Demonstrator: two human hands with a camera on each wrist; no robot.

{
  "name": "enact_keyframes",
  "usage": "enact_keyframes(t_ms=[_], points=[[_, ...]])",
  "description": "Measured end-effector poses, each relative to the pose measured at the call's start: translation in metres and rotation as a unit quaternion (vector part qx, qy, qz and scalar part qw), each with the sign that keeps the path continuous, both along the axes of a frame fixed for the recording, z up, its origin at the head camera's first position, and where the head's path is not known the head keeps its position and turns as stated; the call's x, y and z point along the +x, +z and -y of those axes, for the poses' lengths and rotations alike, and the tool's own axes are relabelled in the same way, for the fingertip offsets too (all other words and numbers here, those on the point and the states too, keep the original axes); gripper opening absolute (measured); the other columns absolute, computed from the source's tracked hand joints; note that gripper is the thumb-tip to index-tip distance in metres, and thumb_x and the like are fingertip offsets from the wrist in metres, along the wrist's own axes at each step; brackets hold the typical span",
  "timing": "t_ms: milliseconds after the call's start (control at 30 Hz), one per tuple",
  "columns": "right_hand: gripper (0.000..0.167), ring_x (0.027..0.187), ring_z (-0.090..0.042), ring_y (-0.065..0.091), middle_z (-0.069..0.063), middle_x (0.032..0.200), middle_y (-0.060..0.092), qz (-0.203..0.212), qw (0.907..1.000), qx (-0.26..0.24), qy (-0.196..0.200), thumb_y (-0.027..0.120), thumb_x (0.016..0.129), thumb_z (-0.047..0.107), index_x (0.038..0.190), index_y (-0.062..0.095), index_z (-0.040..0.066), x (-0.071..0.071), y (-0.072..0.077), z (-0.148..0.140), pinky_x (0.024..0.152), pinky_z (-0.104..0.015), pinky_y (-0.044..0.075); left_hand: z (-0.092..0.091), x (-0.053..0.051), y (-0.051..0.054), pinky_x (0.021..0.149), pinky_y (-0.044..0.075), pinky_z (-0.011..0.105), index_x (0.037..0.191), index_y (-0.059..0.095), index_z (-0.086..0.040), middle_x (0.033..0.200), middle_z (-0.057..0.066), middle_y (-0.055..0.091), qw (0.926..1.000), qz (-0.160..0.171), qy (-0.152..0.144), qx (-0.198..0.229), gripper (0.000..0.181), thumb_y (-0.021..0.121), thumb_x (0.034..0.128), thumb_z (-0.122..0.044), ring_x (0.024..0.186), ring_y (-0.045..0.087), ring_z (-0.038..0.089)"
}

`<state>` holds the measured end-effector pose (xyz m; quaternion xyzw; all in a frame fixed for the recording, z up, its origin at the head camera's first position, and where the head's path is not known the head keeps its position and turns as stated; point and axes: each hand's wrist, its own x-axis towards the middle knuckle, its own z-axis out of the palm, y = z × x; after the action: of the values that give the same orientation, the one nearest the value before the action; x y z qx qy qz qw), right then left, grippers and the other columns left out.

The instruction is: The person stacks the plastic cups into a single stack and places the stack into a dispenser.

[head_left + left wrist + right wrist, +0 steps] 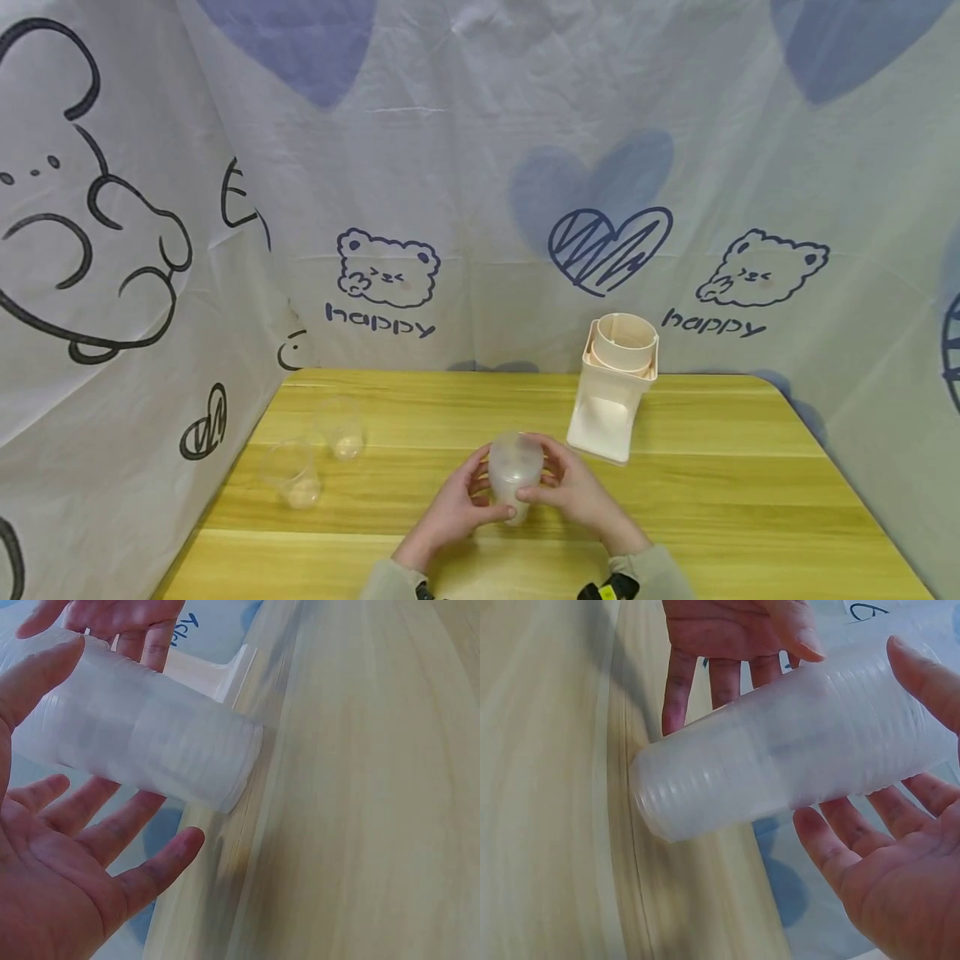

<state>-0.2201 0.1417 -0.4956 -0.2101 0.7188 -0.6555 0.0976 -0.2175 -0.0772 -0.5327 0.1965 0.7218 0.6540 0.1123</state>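
Note:
A stack of clear plastic cups (pixel 516 465) stands near the front middle of the table, between both hands. Its narrow end points down at the wood, and I cannot tell whether it touches. From the left, my left hand (pixel 457 502) grips the stack, thumb on the near side and fingers round the far side. My right hand (pixel 576 490) grips it from the right in the same way. The left wrist view shows the nested cups (pixel 165 731) with ribbed sides, and the right wrist view shows their stacked rims (pixel 877 712).
Two single clear cups (pixel 302 490) (pixel 347 442) stand on the table's left side. Behind the hands, to the right, a cream plastic holder (pixel 603 417) has a round tube on top and a flat foot. Printed cloth (pixel 480 167) hangs behind the wooden table (pixel 720 500).

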Motion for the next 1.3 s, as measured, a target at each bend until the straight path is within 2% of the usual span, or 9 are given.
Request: enact_keyframes(t_ms=[200,367,500,600,700,800,900,1067,1300], points=[[0.072,0.128,-0.039,0.045,-0.023,0.142,0.044,0.017,0.9998,-0.011,-0.008,0.080,0.082,0.007,0.143,0.041,-0.001,0.002,-0.003,0.001,0.103,-0.044,0.043,0.008,0.005,0.003,0.096,0.045,0.058,0.155,0.026,-0.009,0.141,0.022,0.047,0.9998,0.000,0.011,-0.016,0.094,0.083,0.0800,-0.014,0.124,0.050,0.040],[0.073,0.130,-0.039,0.044,-0.023,0.143,0.043,0.029,0.9992,-0.015,-0.021,0.080,0.081,0.007,0.143,0.041,-0.001,0.004,-0.005,0.002,0.105,-0.044,0.041,0.021,0.011,0.011,0.097,0.042,0.061,0.153,0.029,-0.011,0.141,0.024,0.047,0.9989,-0.026,0.029,-0.025,0.091,0.083,0.0806,-0.014,0.125,0.049,0.043],[0.075,0.130,-0.038,0.044,-0.023,0.143,0.042,0.033,0.9988,-0.017,-0.030,0.082,0.079,0.007,0.142,0.042,-0.001,0.004,-0.005,0.003,0.105,-0.041,0.041,0.032,0.016,0.020,0.098,0.041,0.062,0.151,0.033,-0.013,0.140,0.023,0.048,0.9953,-0.055,0.059,-0.053,0.086,0.082,0.0809,-0.015,0.125,0.049,0.042],[0.076,0.129,-0.038,0.045,-0.023,0.143,0.043,0.035,0.9987,-0.018,-0.034,0.083,0.078,0.007,0.142,0.042,0.000,0.004,-0.005,0.003,0.104,-0.040,0.042,0.041,0.020,0.027,0.097,0.043,0.060,0.147,0.040,-0.014,0.137,0.016,0.053,0.9873,-0.086,0.100,-0.088,0.082,0.084,0.0789,-0.020,0.123,0.051,0.038],[0.076,0.128,-0.037,0.046,-0.023,0.142,0.044,0.038,0.9984,-0.016,-0.037,0.083,0.078,0.007,0.142,0.043,0.000,0.004,-0.005,0.004,0.104,-0.040,0.042,0.050,0.024,0.036,0.097,0.044,0.056,0.137,0.052,-0.013,0.131,0.007,0.059,0.9671,-0.139,0.167,-0.132,0.072,0.087,0.0750,-0.025,0.121,0.053,0.032],[0.076,0.128,-0.037,0.046,-0.023,0.142,0.044,0.039,0.9983,-0.015,-0.041,0.083,0.078,0.006,0.141,0.043,-0.001,0.005,-0.005,0.004,0.105,-0.041,0.041,0.060,0.026,0.048,0.097,0.045,0.054,0.124,0.062,-0.014,0.125,0.002,0.061,0.9329,-0.200,0.249,-0.166,0.060,0.089,0.0711,-0.024,0.117,0.055,0.027],[0.076,0.127,-0.037,0.047,-0.023,0.141,0.044,0.040,0.9981,-0.014,-0.044,0.083,0.077,0.006,0.141,0.042,-0.001,0.005,-0.005,0.003,0.105,-0.041,0.042,0.073,0.029,0.059,0.097,0.044,0.052,0.116,0.065,-0.015,0.122,0.003,0.061,0.8983,-0.247,0.314,-0.184,0.054,0.091,0.0688,-0.022,0.116,0.054,0.027],[0.077,0.127,-0.037,0.047,-0.023,0.141,0.044,0.039,0.9981,-0.017,-0.044,0.084,0.077,0.006,0.141,0.042,-0.001,0.005,-0.005,0.003,0.104,-0.041,0.042,0.096,0.030,0.070,0.098,0.040,0.056,0.114,0.065,-0.010,0.126,0.011,0.056,0.8588,-0.286,0.374,-0.202,0.054,0.091,0.0672,-0.018,0.125,0.045,0.032],[0.079,0.127,-0.038,0.046,-0.024,0.141,0.043,0.036,0.9982,-0.024,-0.042,0.084,0.076,0.005,0.142,0.041,-0.002,0.005,-0.004,0.003,0.104,-0.039,0.042,0.128,0.030,0.069,0.102,0.027,0.067,0.115,0.063,-0.003,0.129,0.022,0.049,0.8087,-0.323,0.432,-0.234,0.060,0.091,0.0634,-0.014,0.131,0.033,0.046]])
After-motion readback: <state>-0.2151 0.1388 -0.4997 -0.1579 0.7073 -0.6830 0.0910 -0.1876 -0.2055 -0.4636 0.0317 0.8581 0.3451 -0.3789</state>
